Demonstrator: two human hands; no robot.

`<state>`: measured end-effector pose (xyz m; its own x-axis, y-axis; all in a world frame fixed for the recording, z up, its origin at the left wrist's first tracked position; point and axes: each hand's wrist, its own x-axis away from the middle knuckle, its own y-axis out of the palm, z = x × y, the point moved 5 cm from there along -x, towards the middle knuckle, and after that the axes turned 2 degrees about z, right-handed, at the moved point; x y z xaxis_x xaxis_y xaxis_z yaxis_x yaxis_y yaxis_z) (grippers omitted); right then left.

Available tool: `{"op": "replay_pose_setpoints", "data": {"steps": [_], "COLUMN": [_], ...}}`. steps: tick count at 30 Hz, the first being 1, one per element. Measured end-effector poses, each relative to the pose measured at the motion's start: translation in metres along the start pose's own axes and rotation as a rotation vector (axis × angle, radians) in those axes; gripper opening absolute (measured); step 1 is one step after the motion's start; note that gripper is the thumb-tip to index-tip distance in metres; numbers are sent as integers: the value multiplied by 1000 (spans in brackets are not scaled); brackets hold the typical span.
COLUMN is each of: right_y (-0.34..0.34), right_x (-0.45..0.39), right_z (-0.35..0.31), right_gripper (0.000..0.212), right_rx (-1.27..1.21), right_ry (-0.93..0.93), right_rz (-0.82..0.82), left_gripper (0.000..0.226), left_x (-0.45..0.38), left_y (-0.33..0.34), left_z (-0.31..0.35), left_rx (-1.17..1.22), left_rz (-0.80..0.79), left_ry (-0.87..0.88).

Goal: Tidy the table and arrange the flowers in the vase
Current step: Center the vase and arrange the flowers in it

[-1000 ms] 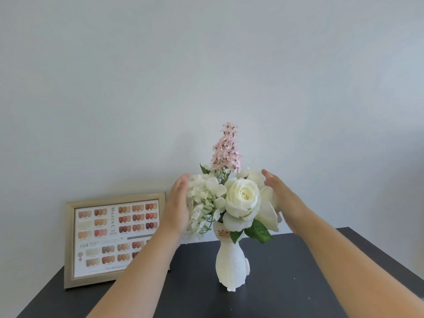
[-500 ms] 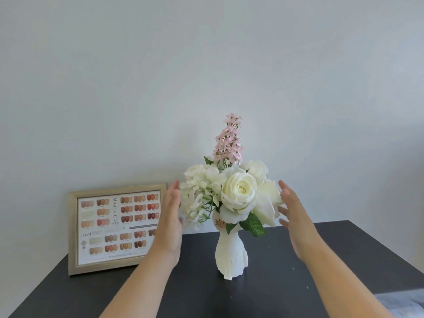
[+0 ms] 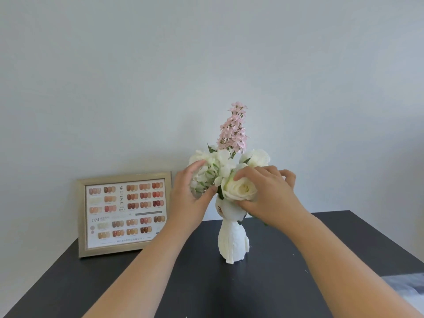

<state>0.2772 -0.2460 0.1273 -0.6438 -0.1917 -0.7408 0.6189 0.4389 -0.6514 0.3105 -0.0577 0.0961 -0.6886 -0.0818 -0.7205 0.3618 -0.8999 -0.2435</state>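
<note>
A white cat-shaped vase point(image 3: 232, 244) stands upright on the dark table point(image 3: 286, 283). It holds white roses, a white hydrangea cluster point(image 3: 207, 173) and a tall pink flower spike point(image 3: 232, 128). My left hand point(image 3: 189, 198) cups the hydrangea cluster from the left, thumb beneath it and fingers on top. My right hand point(image 3: 271, 195) wraps the front white rose point(image 3: 238, 189) from the right, fingers over its top and thumb under it. A second white rose point(image 3: 255, 157) shows behind my right hand. The stems are hidden inside the vase.
A framed nail-colour chart point(image 3: 125, 213) leans against the pale wall at the table's back left. The table's right edge runs down toward a grey fabric surface point(image 3: 408, 288) at the lower right.
Both hands were apart from the bouquet with fingers spread; now they have closed in, the left onto the hydrangea cluster and the right around the front rose.
</note>
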Motion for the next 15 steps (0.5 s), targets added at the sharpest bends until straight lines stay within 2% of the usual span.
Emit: {"op": "replay_pose_setpoints", "data": {"steps": [4,9,13,15], "right_y": [-1,3,3,0], "right_x": [12,27,34,38], "right_z": [-4,-24,-20,-11], "right_gripper": [40,46,52,59], "right_rx": [63,132,50,-67], "right_ry": [-93,-256,-228,-182], "right_rz": [30,85,96,83], "left_gripper": [44,33,31,32], "left_x": [-21,-23,-11,-4], "left_y": [1,7,4,-1], "left_z": [2,10,14,13], "left_rx": [-31,-13,75,139], "left_rz": [18,-52,-180,-230], "left_ry": [-15,-50,-83,-83]}}
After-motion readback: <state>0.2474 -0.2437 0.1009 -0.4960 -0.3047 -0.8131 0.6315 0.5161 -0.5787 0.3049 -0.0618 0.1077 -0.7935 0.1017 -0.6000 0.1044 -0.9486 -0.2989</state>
